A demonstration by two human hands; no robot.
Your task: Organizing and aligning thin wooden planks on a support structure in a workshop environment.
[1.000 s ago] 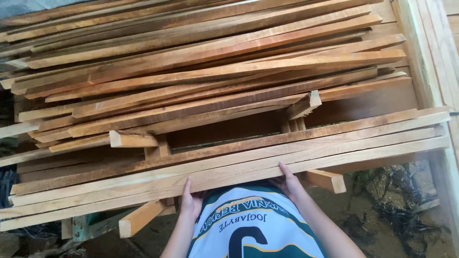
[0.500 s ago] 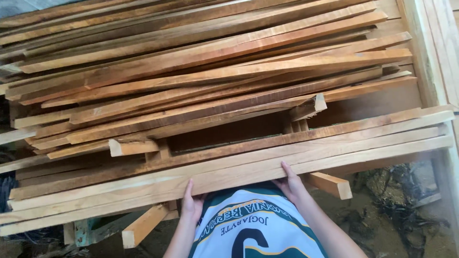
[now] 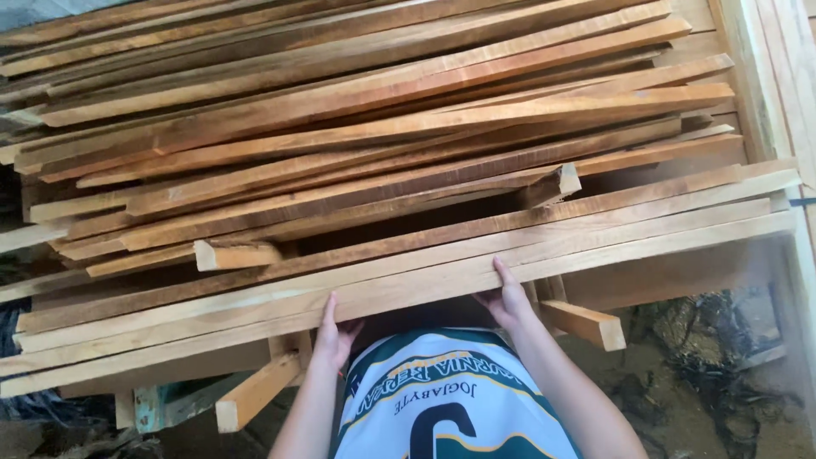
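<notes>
Head view, looking down at a stack of long boards.

Left hand (image 3: 333, 333): fingers up over the near edge of the front plank (image 3: 408, 293), thumb under; closed on it. Right hand (image 3: 507, 299): same plank, a short way along, fingers curled over the top edge, closed on it. Both hands sit at the plank's middle stretch, just in front of the shirt (image 3: 450, 399).

Change over the last second: the hands keep the same grip and spacing on the plank; the pile (image 3: 365, 127) has slid slightly in view, which looks like head motion. No clear lift or slide of the plank against its neighbours. Judgement: grip set, plank not yet moved.

Beyond the hands: pile of reddish boards, ends uneven, one short end (image 3: 236, 253) jutting out beyond the left hand. Below the right hand: a pale block end (image 3: 586, 325). Dirt floor (image 3: 697, 391) under it.
</notes>
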